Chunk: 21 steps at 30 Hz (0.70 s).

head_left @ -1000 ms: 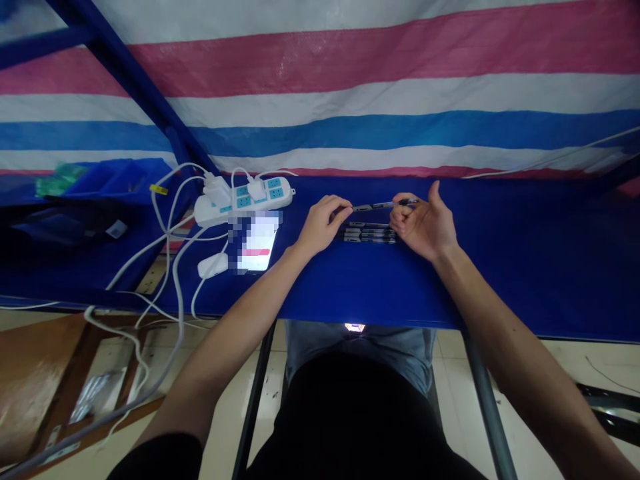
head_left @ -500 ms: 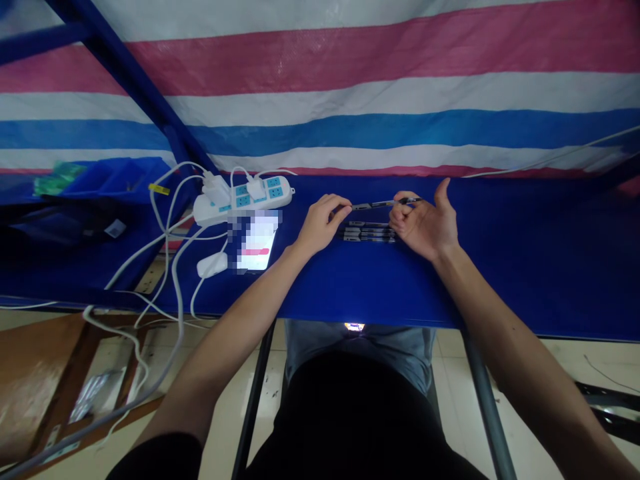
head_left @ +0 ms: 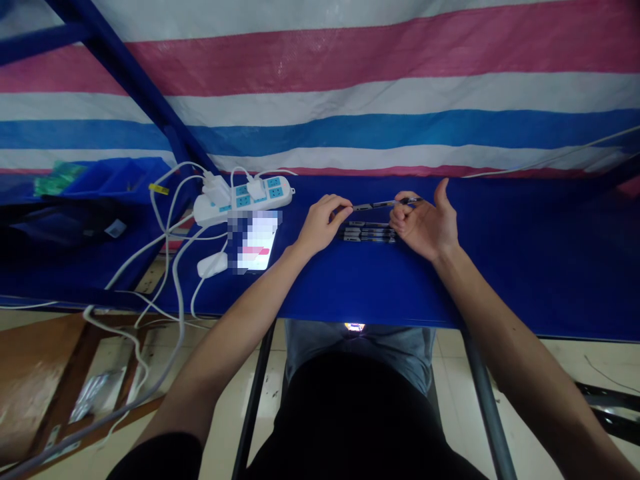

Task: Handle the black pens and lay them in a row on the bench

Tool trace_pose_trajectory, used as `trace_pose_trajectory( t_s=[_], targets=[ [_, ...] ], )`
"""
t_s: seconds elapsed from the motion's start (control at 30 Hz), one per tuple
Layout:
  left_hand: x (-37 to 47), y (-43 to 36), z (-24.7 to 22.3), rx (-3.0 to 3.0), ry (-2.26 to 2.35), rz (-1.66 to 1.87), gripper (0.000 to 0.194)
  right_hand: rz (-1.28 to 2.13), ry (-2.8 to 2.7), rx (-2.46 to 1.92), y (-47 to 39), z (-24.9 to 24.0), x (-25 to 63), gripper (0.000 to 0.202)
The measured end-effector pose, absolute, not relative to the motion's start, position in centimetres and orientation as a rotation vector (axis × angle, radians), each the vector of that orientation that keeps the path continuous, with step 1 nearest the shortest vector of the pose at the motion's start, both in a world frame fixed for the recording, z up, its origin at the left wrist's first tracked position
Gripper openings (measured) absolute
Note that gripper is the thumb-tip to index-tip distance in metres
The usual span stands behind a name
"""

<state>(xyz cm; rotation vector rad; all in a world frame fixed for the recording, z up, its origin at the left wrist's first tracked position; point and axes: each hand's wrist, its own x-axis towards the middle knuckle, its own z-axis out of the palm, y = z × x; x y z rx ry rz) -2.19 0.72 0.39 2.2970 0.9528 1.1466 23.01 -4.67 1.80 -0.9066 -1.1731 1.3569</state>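
Observation:
A slim dark pen is held level above the blue table, stretched between my two hands. My left hand pinches its left end between thumb and fingertips. At the other end, my right hand is turned palm up, its curled fingers round the pen's dark tip and its thumb raised away. Just below, several similar pens lie side by side on the table, their right ends close to my right fingers.
Left of my left arm lie a lit phone, a white power strip with plugs, a white adapter and looping cables. Blue bins stand far left. A striped sheet hangs behind the table.

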Motion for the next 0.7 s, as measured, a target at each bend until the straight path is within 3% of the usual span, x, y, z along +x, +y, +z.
trace_pose_trajectory(
  t_s=[0.27, 0.37, 0.53, 0.7],
  targets=[
    [-2.2, 0.7, 0.5, 2.293, 0.955, 1.134, 0.019, 1.371, -1.155, -0.861, -4.6, 1.9, 23.0, 0.079],
    [-2.1, 0.7, 0.4, 2.305, 0.961, 1.148, 0.015, 1.319, -1.144, -0.880, -4.5, 1.6, 22.7, 0.067],
    [-2.3, 1.2, 0.1, 2.256, 1.056, 1.228, 0.009, 0.815, -1.281, -1.107, -3.8, 0.2, 22.1, 0.031],
    [-2.5, 2.0, -0.3, 2.211, 1.143, 1.261, 0.014, 0.460, -1.509, -1.301, -3.3, -0.6, 22.4, 0.011]
  ],
)
